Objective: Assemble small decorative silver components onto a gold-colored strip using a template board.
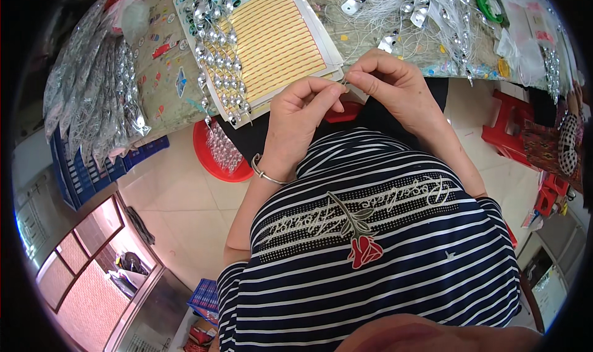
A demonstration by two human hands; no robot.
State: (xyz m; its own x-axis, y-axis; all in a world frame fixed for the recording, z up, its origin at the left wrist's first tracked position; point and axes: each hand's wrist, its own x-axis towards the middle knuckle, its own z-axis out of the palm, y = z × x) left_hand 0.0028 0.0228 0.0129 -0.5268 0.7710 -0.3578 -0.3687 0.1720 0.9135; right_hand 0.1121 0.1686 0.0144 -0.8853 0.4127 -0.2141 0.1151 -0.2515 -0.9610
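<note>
My left hand (302, 114) and my right hand (392, 80) meet fingertip to fingertip at the table's near edge, pinching a small thin piece, perhaps a wire or thread (343, 82), between them. A silver bangle (265, 174) circles my left wrist. Just beyond the hands lies a card of yellow striped stickers (278, 33), with strings of shiny silver pieces (216, 61) draped across its left side. More silver pieces on white threads (420, 6) lie in a tangle past my right hand.
Bundles of silver pieces in clear bags (92, 92) pile up at the left over a blue crate (86, 173). A red bowl (213, 157) of small pieces sits below the table edge. Red plastic stools (509, 126) stand on the tiled floor at the right.
</note>
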